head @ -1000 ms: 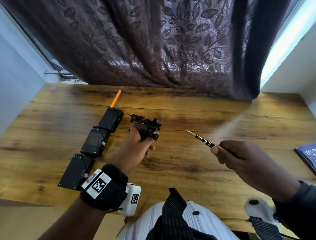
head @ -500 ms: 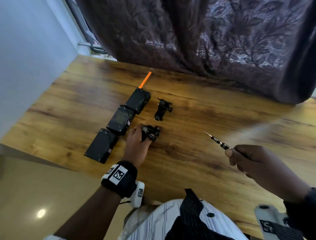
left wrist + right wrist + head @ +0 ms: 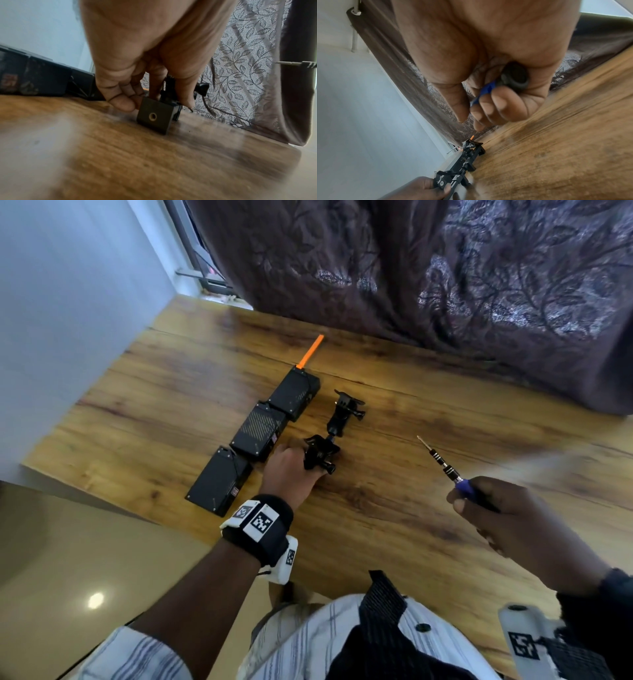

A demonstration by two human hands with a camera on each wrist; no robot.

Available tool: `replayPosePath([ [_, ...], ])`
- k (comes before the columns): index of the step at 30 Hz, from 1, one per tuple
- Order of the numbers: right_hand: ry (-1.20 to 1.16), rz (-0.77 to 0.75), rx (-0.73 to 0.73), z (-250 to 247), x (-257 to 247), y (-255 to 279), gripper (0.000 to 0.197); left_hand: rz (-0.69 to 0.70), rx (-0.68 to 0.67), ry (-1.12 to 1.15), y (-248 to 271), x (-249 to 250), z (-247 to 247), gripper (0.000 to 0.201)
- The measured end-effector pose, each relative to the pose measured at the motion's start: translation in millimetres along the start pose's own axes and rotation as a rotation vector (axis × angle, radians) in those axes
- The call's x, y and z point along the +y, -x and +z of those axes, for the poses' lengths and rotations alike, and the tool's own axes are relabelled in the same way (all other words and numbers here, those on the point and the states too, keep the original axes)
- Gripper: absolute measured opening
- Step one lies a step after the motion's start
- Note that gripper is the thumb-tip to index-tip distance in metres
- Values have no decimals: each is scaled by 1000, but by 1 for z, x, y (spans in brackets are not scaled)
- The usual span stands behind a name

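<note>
A small black camera mount piece (image 3: 320, 455) sits on the wooden table (image 3: 394, 518), and my left hand (image 3: 301, 463) pinches it from the left. In the left wrist view its fingers (image 3: 123, 102) press a black block with a threaded hole (image 3: 154, 116). A second black mount piece (image 3: 346, 412) lies just beyond it; I cannot tell whether the two are joined. My right hand (image 3: 460, 501) grips a precision screwdriver (image 3: 442, 463) by its blue handle (image 3: 486, 89). It hovers to the right, with the tip pointing up-left.
Three black boxes (image 3: 258, 431) lie in a row left of my left hand, and the far one has an orange antenna (image 3: 311, 350). A dark patterned curtain (image 3: 445, 268) hangs behind the table. The table's left edge (image 3: 102, 498) drops to a tiled floor.
My left hand has come down to the table with the mount piece, and a second piece now lies beyond it. The view has swung left. My right hand keeps the screwdriver raised.
</note>
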State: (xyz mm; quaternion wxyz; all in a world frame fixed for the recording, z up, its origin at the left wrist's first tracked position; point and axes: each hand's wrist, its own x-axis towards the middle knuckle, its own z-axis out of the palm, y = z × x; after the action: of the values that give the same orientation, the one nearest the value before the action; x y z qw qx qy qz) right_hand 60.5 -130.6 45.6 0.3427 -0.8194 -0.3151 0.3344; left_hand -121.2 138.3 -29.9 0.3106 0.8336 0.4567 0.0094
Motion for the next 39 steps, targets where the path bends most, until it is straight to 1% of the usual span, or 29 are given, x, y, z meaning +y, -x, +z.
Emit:
replayPosePath([
  [3, -104, 74, -5, 6, 4, -3, 16, -15, -6, 11, -3, -1, 0, 43],
  [5, -163, 132, -5, 8, 5, -6, 18, -22, -22, -3, -3, -1, -2, 46],
  [8, -270, 222, 45, 10, 5, -12, 22, -33, -73, -54, 0, -5, -9, 54],
  [10, -292, 263, 79, 9, 5, -16, 24, -26, -117, -72, 6, -11, -19, 53],
  [12, -285, 297, 118, 7, 10, -20, 24, -8, -113, -95, 15, -15, -29, 54],
  [13, -272, 302, 140, 6, 14, -22, 20, 5, -91, -101, 22, -13, -35, 54],
  [16, -148, 289, 207, 5, 29, -32, 7, 43, 6, -80, 45, 1, -54, 39],
  [18, -88, 319, 233, 7, 37, -40, 6, 73, 49, -58, 56, 12, -62, 39],
  [21, -3, 340, 219, 16, 34, -52, 4, 147, 82, -14, 59, 26, -63, 44],
  [23, 86, 344, 220, 22, 28, -60, 4, 177, 73, 7, 57, 32, -59, 47],
  [26, 232, 347, 238, 34, 16, -69, 12, 212, 41, -15, 55, 40, -53, 50],
  [29, 330, 350, 195, 48, 4, -77, 18, 259, -18, -37, 51, 43, -53, 50],
  [34, 418, 364, 122, 75, -13, -92, 23, 363, -53, -55, 36, 45, -66, 50],
  [39, 427, 411, 132, 92, -28, -98, 27, 444, -101, -29, 17, 49, -77, 51],
])
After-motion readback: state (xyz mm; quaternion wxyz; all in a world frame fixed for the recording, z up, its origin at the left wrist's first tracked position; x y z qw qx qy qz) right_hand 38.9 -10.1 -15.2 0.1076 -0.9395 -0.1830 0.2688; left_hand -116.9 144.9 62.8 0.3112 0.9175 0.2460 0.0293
